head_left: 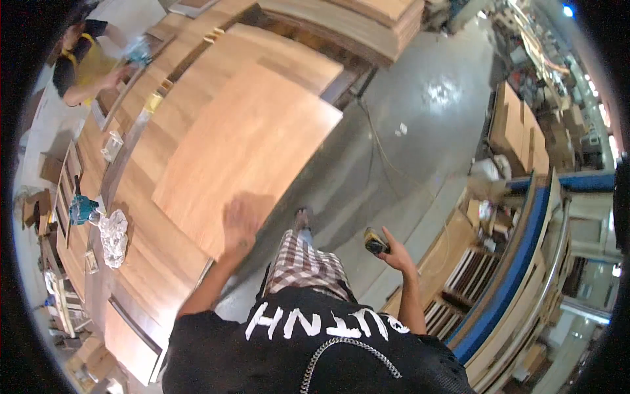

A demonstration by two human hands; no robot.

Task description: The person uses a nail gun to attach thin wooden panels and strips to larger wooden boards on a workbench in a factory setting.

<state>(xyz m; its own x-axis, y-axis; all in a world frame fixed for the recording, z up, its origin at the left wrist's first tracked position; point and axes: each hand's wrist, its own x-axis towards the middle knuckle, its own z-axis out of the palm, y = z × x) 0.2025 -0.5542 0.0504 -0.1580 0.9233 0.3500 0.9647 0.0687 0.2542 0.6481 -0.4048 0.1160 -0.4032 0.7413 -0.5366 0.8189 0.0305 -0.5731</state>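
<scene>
My left hand [241, 221] is over the near edge of a light-brown wooden panel [246, 131], fingers stretched out and a little blurred. Whether it touches the panel or hovers just above, I cannot tell. Held out to the right above the floor, my right hand [396, 255] is closed around a small yellow-and-black tape measure [376, 241]. The panel lies on top of other wooden sheets on a large worktable [141, 262], its right edge reaching out over the grey floor.
A teal power tool [83, 209] and a crumpled clear plastic bag [113, 238] lie on the table's left. Across it a person [88, 65] in a yellow apron works with a teal tool. Stacked boards [367, 29] stand ahead; a blue-edged rack [505, 262] is at right. A cord [387, 157] crosses the floor.
</scene>
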